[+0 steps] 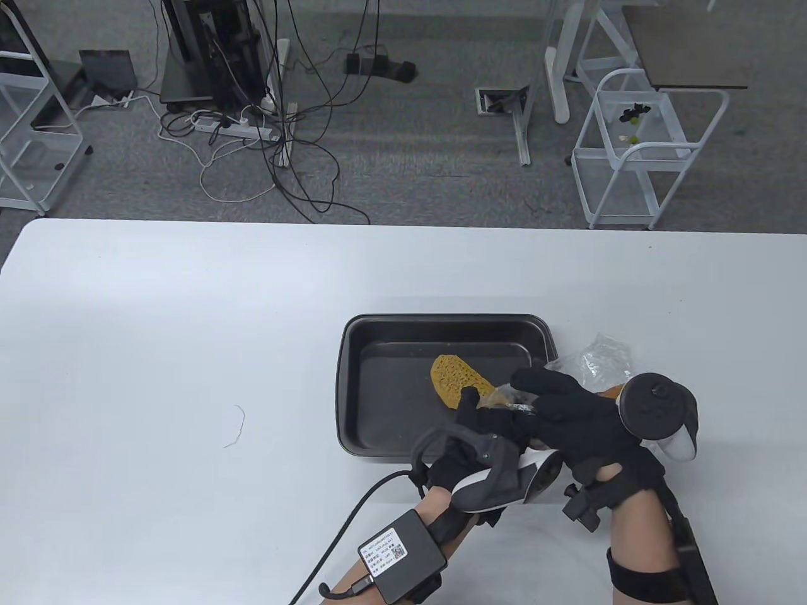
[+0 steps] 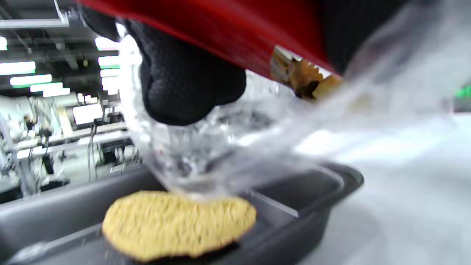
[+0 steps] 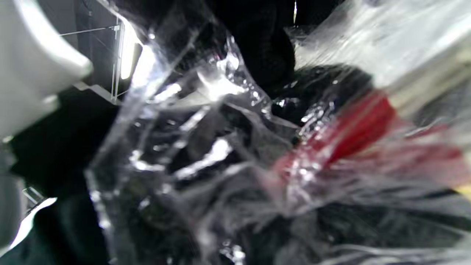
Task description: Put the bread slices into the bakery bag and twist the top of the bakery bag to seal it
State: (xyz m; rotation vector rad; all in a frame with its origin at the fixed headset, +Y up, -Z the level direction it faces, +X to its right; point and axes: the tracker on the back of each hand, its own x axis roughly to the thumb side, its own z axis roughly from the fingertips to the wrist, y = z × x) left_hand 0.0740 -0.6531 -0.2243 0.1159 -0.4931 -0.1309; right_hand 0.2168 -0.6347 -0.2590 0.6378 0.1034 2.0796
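Note:
A golden bread slice (image 1: 452, 380) lies in the black baking tray (image 1: 378, 334); it also shows in the left wrist view as the bread slice (image 2: 176, 224) on the tray floor (image 2: 312, 206). The clear bakery bag (image 1: 604, 359) is held over the tray's right end, with a brown piece of bread (image 1: 498, 398) inside it between the hands. My left hand (image 1: 470, 413) pinches the bag's edge just above the slice; its finger (image 2: 184, 84) presses on the clear bag (image 2: 206, 154). My right hand (image 1: 555, 397) grips the bag from the right. The crumpled bag (image 3: 206, 154) fills the right wrist view.
The white table (image 1: 157, 328) stretches wide to the left and behind the tray. A thin twist tie (image 1: 236, 425) lies on it left of the tray. Beyond the far edge are floor cables (image 1: 265, 126) and white wire carts (image 1: 637, 151).

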